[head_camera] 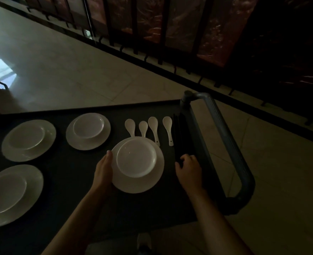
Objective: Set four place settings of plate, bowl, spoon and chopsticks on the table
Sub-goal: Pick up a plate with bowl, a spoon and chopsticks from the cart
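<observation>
Two bare forearms come up from the bottom edge, with a shoe (pixel 143 240) on the pale floor (pixel 60 70) between them. They reach onto the black top of a cart (pixel 69 172).

The left hand (pixel 103 170) lies at 9 o'clock of the nearest plate (pixel 152 183), pressed against its rim with the fingers straight and together. Whether any fingers reach under the plate cannot be seen. A white bowl (pixel 136 158) sits on that plate, off centre toward 11 o'clock.

The right hand (pixel 188 170) is at 3 o'clock of the same plate, just beside it. Its fingers are curled over the near end of the dark chopsticks (pixel 178 133). These run away toward 12 o'clock along the cart's right edge, hard to tell apart in the dim light.

Four white spoons lie in a row at 12 to 1 o'clock of the plate, bowls pointing away. The handles of the first spoon (pixel 130 126) and second spoon (pixel 143 127) are hidden behind the plate's far rim. The third spoon (pixel 153 124) and fourth spoon (pixel 167 122) lie clear of it.

Three more plates, each with a bowl on it, stand to the left: a back plate (pixel 71 138) at 10 o'clock, a far-left plate (pixel 49 142) at 9 and a near-left plate (pixel 35 181) at 8. The grey cart handle (pixel 225 137) loops round the right end. A dark folding screen (pixel 170 24) stands beyond.
</observation>
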A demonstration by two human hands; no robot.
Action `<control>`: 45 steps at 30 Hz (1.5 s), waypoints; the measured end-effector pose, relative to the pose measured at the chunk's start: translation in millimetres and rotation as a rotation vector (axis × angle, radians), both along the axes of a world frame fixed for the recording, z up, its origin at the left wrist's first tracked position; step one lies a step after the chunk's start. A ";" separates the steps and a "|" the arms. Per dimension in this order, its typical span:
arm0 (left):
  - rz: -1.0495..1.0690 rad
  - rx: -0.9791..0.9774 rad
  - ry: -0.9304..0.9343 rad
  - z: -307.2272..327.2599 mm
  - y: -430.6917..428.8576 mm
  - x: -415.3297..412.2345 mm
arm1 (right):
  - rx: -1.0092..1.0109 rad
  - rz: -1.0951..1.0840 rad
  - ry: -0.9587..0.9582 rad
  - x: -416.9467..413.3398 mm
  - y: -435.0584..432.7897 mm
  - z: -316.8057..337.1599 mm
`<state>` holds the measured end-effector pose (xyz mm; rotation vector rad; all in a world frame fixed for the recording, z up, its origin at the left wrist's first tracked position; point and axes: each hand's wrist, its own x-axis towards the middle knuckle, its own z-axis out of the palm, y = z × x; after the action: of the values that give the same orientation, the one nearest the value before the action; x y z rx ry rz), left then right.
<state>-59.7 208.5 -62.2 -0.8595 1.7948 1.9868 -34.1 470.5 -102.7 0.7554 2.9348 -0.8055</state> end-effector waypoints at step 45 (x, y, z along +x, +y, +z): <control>0.028 -0.042 -0.027 -1.7 -19.7 5.4 | -0.268 -0.191 -0.318 -55.7 -1.0 36.5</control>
<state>-54.3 188.8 -64.0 -0.9248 1.8251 1.9508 -89.7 469.5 -66.2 1.0394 2.4426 -0.9635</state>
